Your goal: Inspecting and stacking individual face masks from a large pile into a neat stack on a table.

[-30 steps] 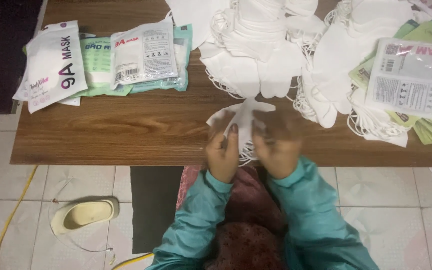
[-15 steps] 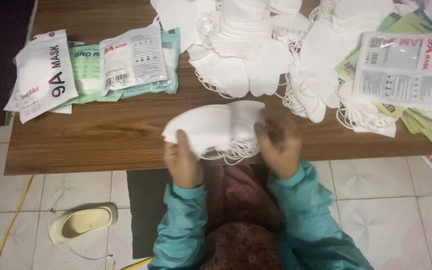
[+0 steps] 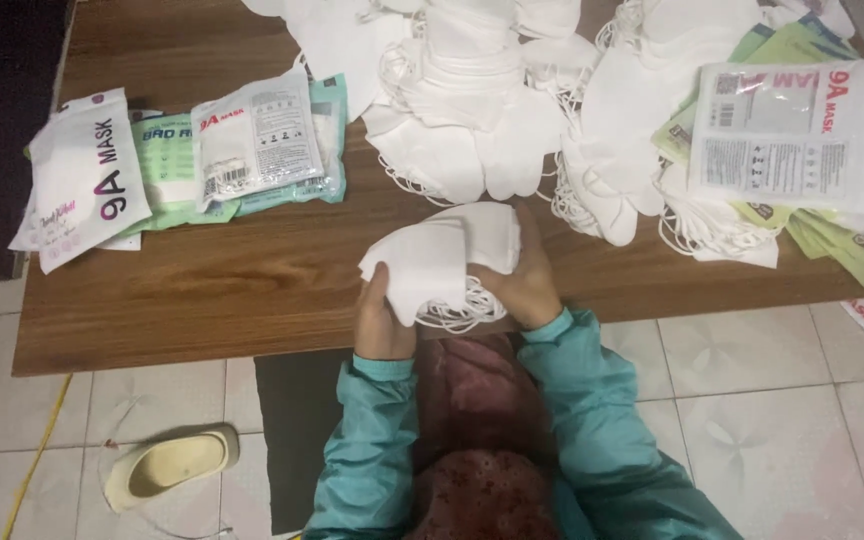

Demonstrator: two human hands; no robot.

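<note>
Both hands hold a small stack of white folded face masks (image 3: pixel 437 260) over the near edge of the brown wooden table (image 3: pixel 202 290). My left hand (image 3: pixel 380 322) grips the stack's lower left corner from below. My right hand (image 3: pixel 524 280) clasps its right side, with the ear loops hanging under the stack. Both sleeves are teal. A big heap of loose white masks (image 3: pixel 482 90) lies just beyond the hands on the table.
Sealed mask packets (image 3: pixel 252 140) and a white pouch (image 3: pixel 87 180) lie at the table's left. More flat packets (image 3: pixel 792 130) are stacked at the right. On the tiled floor lie a cream slipper (image 3: pixel 167 465), a yellow cord (image 3: pixel 37 455) and a dark mat (image 3: pixel 287 430).
The hands rose from the table edge with the masks gathered into a stack, spread it wide, then drew it together; the view has shifted slightly.
</note>
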